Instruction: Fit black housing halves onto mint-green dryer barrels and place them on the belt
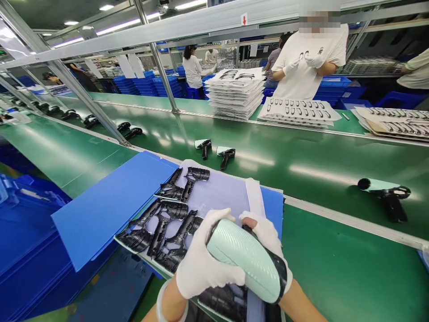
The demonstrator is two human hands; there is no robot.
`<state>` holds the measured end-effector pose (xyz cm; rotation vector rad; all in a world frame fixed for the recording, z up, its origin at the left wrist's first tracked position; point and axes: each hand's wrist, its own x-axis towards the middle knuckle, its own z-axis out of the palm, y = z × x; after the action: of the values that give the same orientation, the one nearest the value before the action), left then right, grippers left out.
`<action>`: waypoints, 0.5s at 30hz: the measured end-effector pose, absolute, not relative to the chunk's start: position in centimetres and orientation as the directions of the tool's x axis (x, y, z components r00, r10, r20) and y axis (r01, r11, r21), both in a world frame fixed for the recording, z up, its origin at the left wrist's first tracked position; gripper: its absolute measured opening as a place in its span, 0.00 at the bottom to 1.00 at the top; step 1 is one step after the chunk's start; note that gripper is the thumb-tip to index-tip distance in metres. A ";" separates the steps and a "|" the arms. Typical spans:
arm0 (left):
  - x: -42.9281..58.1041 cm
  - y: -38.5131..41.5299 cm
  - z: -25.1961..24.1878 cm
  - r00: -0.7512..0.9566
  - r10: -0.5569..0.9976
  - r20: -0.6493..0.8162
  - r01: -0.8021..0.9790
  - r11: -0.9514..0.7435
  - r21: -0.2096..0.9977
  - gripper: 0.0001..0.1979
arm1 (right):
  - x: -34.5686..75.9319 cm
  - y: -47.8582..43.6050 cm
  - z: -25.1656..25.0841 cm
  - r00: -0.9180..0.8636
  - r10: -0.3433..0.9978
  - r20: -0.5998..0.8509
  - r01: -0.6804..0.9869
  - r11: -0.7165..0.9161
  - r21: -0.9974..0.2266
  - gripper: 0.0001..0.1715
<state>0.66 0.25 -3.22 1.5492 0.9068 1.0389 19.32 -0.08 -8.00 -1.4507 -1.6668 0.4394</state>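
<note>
I have both gloved hands on the mint barrel (243, 259), low at the near edge of the bench (351, 268) and just above the tray (221, 192). My left hand (201, 266) is wrapped over its near-left side, fingers curled tight around the ribbed skin. My right hand (266, 235) is clamped over the far end, where the black collar begins. I judge the two-handed grip suits a round, smooth body that would otherwise roll or twist. The gloves likely spare the finish from prints.

The tray lies on a blue sheet (107, 205) that juts past the bench's left edge. Its black handle parts (164, 223) lie in rows, apart from one another, probably so they don't scuff. One more black part shows under my wrists, partly hidden.

Beyond the rail runs the green belt (301, 165). Two dryers (214, 150) lie near its middle and a third (385, 192) lies towards its right end. More trail off along the far left. None of them is near my hands.

Across the belt a stack (236, 91) of white trays stands at the far edge. A person in a white shirt (306, 71) works beside it, gloved hands raised — well apart from mine. Slanted frame posts cross the left of the view, but nothing stands between my hands and the tray.
</note>
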 end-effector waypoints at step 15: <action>0.7 0.7 -1.9 0.389 0.919 0.065 0.124 -0.123 0.985 0.52 | 21.1 1.3 -7.0 0.092 0.666 0.740 0.911 0.245 -0.333 0.14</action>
<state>0.75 0.68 -1.85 1.5472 0.9639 0.9041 21.11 1.25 -6.95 -1.4901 -1.6414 -0.3508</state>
